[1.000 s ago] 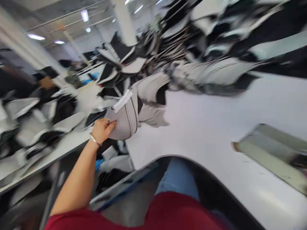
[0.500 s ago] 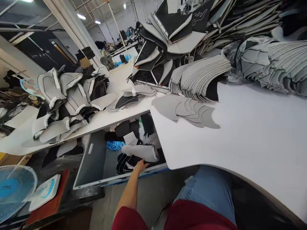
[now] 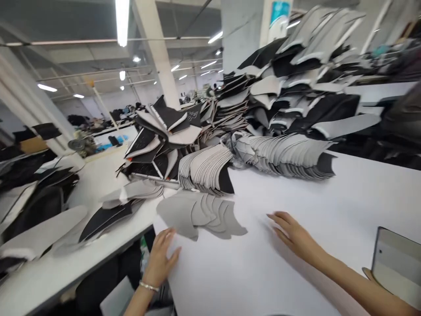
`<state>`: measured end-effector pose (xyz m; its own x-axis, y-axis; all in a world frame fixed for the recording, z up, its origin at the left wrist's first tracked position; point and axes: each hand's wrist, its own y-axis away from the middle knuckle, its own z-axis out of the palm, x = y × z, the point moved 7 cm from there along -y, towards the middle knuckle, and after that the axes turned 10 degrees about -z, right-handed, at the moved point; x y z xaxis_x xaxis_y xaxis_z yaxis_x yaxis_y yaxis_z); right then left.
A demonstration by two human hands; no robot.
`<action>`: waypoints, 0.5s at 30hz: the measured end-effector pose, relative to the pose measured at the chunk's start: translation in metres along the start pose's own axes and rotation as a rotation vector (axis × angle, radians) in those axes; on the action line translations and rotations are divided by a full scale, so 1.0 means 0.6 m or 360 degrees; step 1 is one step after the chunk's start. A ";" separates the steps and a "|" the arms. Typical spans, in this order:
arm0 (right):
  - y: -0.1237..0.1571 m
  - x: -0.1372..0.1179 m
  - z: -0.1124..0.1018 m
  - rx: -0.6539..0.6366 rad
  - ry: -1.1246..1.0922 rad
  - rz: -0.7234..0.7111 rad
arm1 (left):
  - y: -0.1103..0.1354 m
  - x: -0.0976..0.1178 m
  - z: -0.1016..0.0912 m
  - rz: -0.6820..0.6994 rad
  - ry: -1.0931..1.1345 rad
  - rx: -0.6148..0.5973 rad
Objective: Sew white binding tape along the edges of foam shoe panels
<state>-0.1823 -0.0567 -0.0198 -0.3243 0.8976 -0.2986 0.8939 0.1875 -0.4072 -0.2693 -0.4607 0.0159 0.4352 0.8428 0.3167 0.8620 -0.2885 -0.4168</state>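
My left hand, with a bracelet at the wrist, is at the left edge of the white table. Its fingers are apart and nothing is in them; the fingertips are by the near left end of a fanned row of flat grey fabric pieces. To the right of that row, my right hand hovers over or rests on the tabletop, fingers stretched out and holding nothing. Behind the row stands a stack of curved grey pieces with black undersides.
A longer stack of grey pieces, partly in clear plastic, lies farther right. Black and grey shaped panels are heaped behind. A sewing machine part or device is at the right edge. On the left, a lower bench carries more pieces.
My view has swung up and right. The left hand has come up out of the grey bin to the table edge, and my right hand has come into view.
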 end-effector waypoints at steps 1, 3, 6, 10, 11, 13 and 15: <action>-0.054 -0.003 0.010 -0.0003 0.0028 0.0011 | -0.015 0.016 0.026 0.0097 -0.0075 -0.0091; -0.150 -0.012 0.033 -0.0036 0.0129 -0.0025 | -0.036 0.023 0.074 0.0168 -0.0219 -0.0177; -0.243 -0.022 0.081 -0.0236 0.0243 -0.0140 | -0.052 0.001 0.121 0.0207 -0.0331 -0.0161; -0.290 -0.014 0.111 -0.0388 0.0243 -0.0230 | -0.064 -0.037 0.132 0.0247 -0.0377 -0.0186; -0.294 -0.008 0.104 -0.0385 0.0245 -0.0235 | -0.068 -0.044 0.133 0.0222 -0.0384 -0.0268; -0.288 0.005 0.072 -0.0358 0.0261 -0.0221 | -0.074 -0.054 0.139 0.0138 -0.0403 -0.0504; -0.258 0.011 0.020 -0.0314 0.0296 -0.0252 | -0.079 -0.057 0.144 0.0037 -0.0453 -0.0661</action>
<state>-0.3267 -0.0850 0.0309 -0.4185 0.9052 -0.0746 0.8855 0.3883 -0.2551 -0.3472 -0.4367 -0.0487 0.4175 0.9077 0.0424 0.9086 -0.4166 -0.0286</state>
